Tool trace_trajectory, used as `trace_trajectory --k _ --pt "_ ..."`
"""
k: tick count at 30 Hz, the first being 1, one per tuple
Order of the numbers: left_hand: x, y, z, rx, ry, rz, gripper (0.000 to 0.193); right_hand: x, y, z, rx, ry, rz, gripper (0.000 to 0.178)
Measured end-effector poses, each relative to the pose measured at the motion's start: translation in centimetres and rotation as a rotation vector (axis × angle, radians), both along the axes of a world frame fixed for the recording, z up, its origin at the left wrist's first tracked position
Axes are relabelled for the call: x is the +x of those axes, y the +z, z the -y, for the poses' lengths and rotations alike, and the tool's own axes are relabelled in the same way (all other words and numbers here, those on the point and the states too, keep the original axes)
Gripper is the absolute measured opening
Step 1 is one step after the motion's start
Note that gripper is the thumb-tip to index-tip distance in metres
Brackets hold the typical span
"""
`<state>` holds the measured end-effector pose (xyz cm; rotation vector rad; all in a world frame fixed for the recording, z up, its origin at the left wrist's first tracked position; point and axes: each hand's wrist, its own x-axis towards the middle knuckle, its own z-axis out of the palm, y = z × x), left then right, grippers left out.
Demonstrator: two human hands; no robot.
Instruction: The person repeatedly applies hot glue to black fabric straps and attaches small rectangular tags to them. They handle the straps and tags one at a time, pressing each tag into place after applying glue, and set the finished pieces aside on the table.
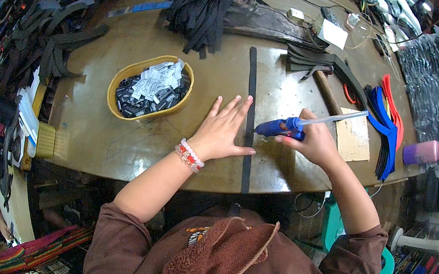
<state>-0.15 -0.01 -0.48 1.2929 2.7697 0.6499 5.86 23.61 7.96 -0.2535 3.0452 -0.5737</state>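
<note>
A long black strap [251, 91] lies straight across the brown table [117, 139], running from the near edge toward the far side. My left hand [223, 132] lies flat with fingers spread, its fingertips and thumb pressing on the strap. My right hand [313, 139] grips a blue glue gun [280, 127] with a clear glue stick [336, 118] sticking out of its back. The gun's nozzle points left and touches the strap just beside my left fingers. A beaded bracelet [189, 156] sits on my left wrist.
A yellow oval basket [116, 79] of small black and white labels stands left of my hand. A pile of black straps [205, 7] lies at the far side. To the right are a cardboard piece [354, 137], blue and red curved parts [384, 119] and a pink bottle [424, 152].
</note>
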Motion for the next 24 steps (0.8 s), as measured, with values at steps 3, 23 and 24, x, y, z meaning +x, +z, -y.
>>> trace_trajectory --k 3,23,24 --pt "0.0 0.0 0.0 0.007 0.0 -0.011 0.118 -0.1 0.2 -0.1 -0.034 0.023 -0.016 0.044" --pt "0.1 0.3 0.0 -0.02 0.02 0.043 0.118 -1.9 1.6 2.2 0.229 -0.083 0.081 0.048" --pt "0.0 0.4 -0.1 0.017 0.0 0.033 0.118 -1.9 1.7 2.7 0.251 -0.093 0.016 0.049"
